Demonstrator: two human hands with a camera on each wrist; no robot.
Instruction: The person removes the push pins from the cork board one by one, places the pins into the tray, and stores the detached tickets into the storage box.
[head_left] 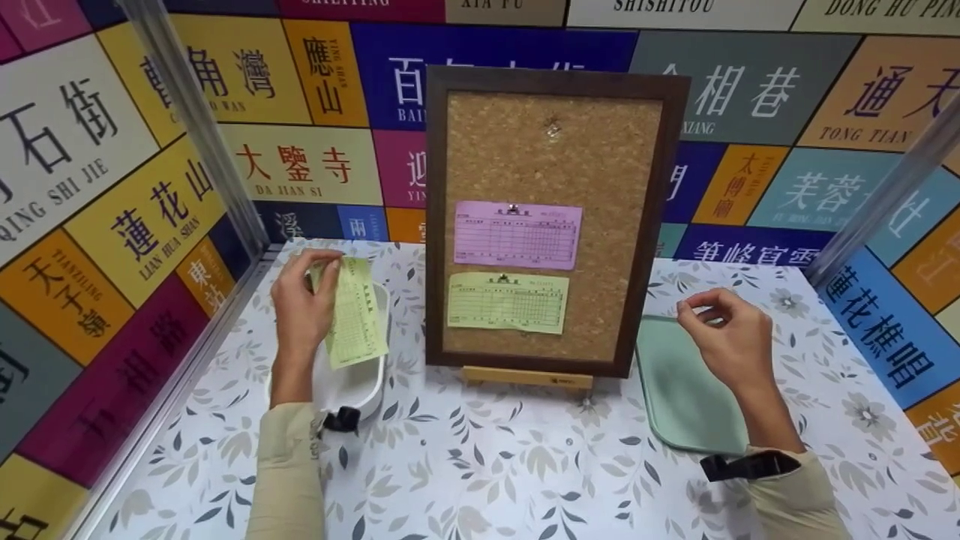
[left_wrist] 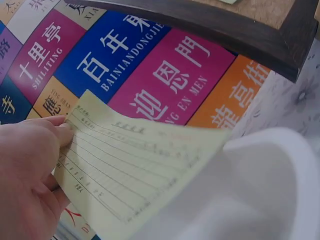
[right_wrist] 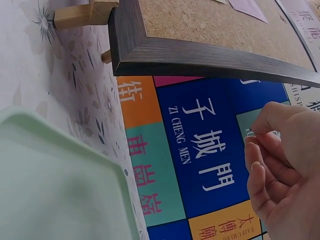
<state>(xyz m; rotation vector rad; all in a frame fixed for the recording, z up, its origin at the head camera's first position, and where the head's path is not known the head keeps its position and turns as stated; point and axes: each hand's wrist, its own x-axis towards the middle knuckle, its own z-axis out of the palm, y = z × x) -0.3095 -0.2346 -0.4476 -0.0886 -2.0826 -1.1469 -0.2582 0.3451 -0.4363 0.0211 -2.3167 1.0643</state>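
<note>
My left hand [head_left: 304,300] pinches a pale green receipt slip [head_left: 354,319] by its upper edge, thumb on one side and fingers behind. The slip hangs over a white plastic tray [head_left: 379,375], its printed lines facing the left wrist camera [left_wrist: 130,155]. My right hand [head_left: 727,337] is raised above a mint green tray [head_left: 686,405], thumb and index fingertips meeting, other fingers curled; nothing shows clearly between them. Between the hands stands a framed cork board [head_left: 615,247]. Pinned to it are a pink slip [head_left: 517,236] and, below, a green slip [head_left: 506,304].
A small wooden easel [head_left: 529,376] props the board up. Near the board's top is a small shiny clear cluster [head_left: 553,129]. The table [head_left: 480,465] has a leaf-patterned cover, and walls of coloured name panels [head_left: 315,165] close in the back and sides.
</note>
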